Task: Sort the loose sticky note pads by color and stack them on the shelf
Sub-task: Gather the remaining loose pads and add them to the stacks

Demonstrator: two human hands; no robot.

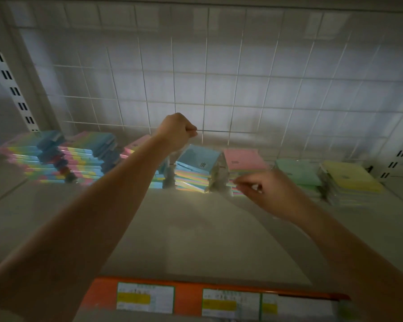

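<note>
A blue-topped stack of wrapped square sticky note pads (197, 169) stands mid-shelf (184, 219). The left hand (176, 132) hovers fisted above it; the right hand (268, 188) pinches the neighbouring pink-topped stack (243, 162) by its glossy edge.

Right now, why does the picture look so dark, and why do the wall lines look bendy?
In the head view, the light is dim, so the white shelf board looks grey and the arms cast soft shadows on it. The wide-angle lens bows the white wire grid behind. The far-left striped pastel pad stacks smear with blur, and the orange price strip labels are unreadable.
</note>
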